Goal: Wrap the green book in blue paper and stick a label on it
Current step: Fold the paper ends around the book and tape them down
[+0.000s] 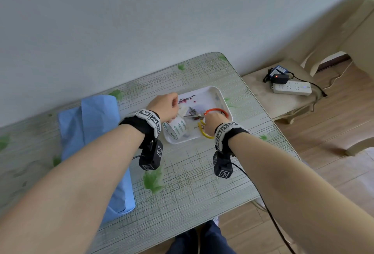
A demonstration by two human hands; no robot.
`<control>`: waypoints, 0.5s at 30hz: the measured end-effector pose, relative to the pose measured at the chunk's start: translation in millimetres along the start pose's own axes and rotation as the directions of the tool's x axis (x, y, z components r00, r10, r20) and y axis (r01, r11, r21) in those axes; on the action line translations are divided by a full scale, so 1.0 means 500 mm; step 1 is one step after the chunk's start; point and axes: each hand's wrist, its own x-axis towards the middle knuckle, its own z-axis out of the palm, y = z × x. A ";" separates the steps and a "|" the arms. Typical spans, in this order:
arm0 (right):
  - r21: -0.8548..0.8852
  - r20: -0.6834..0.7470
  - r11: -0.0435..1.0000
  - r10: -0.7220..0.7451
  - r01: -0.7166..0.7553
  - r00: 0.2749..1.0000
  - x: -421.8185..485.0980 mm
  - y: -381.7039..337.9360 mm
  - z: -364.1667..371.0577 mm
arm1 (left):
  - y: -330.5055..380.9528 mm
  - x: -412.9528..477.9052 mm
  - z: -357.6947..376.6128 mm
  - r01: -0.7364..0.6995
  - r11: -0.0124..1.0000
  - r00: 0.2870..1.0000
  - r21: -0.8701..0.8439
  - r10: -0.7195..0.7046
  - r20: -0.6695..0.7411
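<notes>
Head view: forearms extended over tray (pixel 221 96); left hand (pixel 165 108) pinching tape (pixel 175 128), right hand (pixel 212 121) gripping scissors (pixel 192 114), blades pointing left; blue-wrapped book (pixel 91 132) lengthwise toward wall (pixel 121 20)

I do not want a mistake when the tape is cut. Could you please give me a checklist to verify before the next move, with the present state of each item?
1. Right hand grips the scissors by the handles: ok.
2. Scissors blades are open and point toward the left hand: ok.
3. Left hand holds the tape roll at the tray: ok.
4. A tape strip lies between the blades: cannot tell, as the tape is clear.
5. Blue paper lies folded on the table, left of the tray: ok.
6. Book is inside the blue paper: cannot tell.
</notes>
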 end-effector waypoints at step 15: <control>0.046 -0.043 0.979 0.202 -0.200 0.979 0.009 0.041 0.034 | 0.016 0.004 0.012 -0.151 0.963 0.988 0.221 0.144 0.051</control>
